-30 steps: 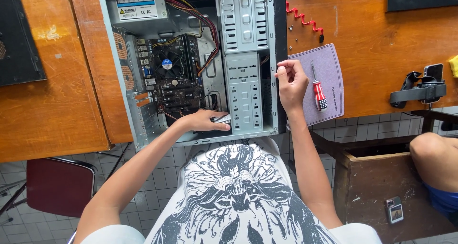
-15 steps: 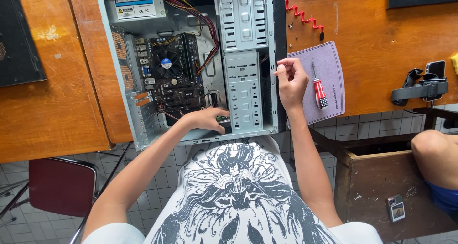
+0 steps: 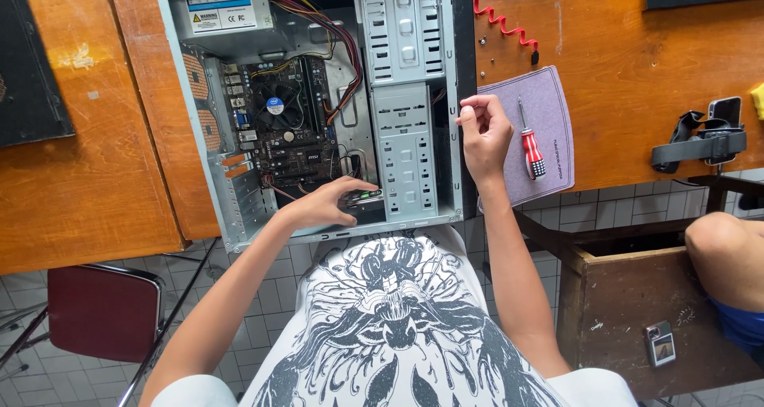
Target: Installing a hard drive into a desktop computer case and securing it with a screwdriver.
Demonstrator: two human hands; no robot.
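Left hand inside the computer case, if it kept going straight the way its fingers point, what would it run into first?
The left hand points right, along the bottom of the open computer case. Its fingertips already rest on a small dark part; just past that stands the metal drive cage, probably the first solid stop, though depth is unclear.

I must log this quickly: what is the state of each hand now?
Left hand: open, resting on a drive inside the computer case.
Right hand: fingers pinched at the case's edge; holding something cannot be told.

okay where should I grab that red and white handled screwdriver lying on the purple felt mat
Grip the red-and-white-handled screwdriver by its thick handle, the end nearer you, coming from above. It lies flat on the purple felt mat, thin shaft pointing away. The right hand beside it is closest.
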